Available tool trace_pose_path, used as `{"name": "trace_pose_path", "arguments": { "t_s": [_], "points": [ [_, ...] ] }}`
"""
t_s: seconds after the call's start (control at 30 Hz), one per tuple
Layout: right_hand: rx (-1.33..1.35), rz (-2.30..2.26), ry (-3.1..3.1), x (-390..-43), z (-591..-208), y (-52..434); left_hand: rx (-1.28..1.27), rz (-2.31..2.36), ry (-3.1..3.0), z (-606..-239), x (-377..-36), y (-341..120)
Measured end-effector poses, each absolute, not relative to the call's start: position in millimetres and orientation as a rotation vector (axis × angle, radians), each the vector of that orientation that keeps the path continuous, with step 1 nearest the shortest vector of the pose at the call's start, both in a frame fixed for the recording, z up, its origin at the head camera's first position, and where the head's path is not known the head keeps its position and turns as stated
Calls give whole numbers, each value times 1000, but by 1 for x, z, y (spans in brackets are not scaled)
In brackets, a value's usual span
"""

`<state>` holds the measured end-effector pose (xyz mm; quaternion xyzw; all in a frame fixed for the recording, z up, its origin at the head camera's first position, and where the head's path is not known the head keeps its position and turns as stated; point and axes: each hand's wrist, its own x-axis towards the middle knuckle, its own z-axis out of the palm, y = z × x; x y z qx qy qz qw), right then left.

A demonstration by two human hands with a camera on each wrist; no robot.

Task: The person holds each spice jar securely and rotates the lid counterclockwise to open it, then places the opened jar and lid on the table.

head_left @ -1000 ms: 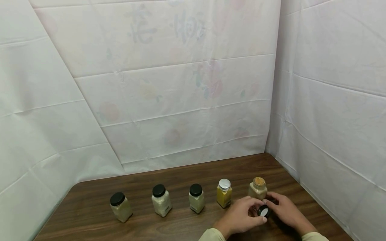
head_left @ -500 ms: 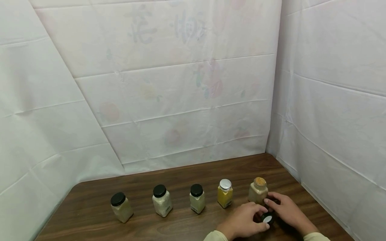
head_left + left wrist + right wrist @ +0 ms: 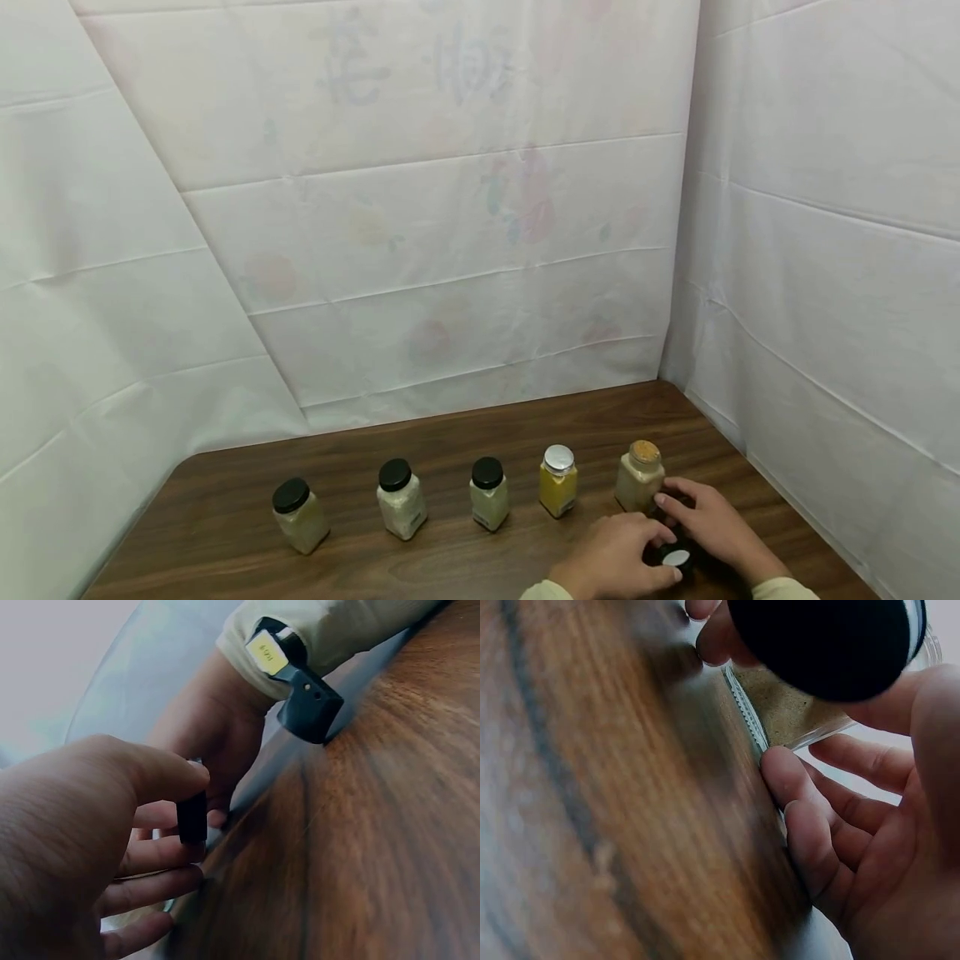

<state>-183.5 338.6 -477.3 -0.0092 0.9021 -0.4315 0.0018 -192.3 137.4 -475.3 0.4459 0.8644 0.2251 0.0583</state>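
My left hand point(image 3: 611, 557) pinches a black screw lid point(image 3: 677, 560) between thumb and fingers, its white liner facing up toward me in the head view. The left wrist view has the lid point(image 3: 192, 819) edge-on, low over the table. Behind it stands an uncapped square glass jar point(image 3: 637, 487) of tan powder, its contents showing at the round mouth. My right hand point(image 3: 712, 525) holds this jar low on its right side. In the right wrist view, the right fingers point(image 3: 810, 840) curl by the jar's base, and the lid covers part of the jar point(image 3: 780, 705).
Left of the uncapped jar is a yellow spice jar point(image 3: 558, 483) with a silver top. Farther left, black-capped jars point(image 3: 490, 496), point(image 3: 402, 500) and a third jar point(image 3: 302, 517) stand in a row. White sheets point(image 3: 450, 250) close off the wooden table point(image 3: 360, 575) behind and at both sides.
My left hand has brought the lid down and slightly right, nearer to me and away from the jar's mouth. The right hand and the jar have stayed almost where they were.
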Motion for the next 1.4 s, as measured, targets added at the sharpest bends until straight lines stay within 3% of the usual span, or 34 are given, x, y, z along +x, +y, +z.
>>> {"name": "trace_pose_path", "arguments": {
  "t_s": [1.4],
  "points": [
    [-65, -1338, 2866, -184, -480, 339, 1344, 390, 2918, -483, -181, 165]
  ]
}}
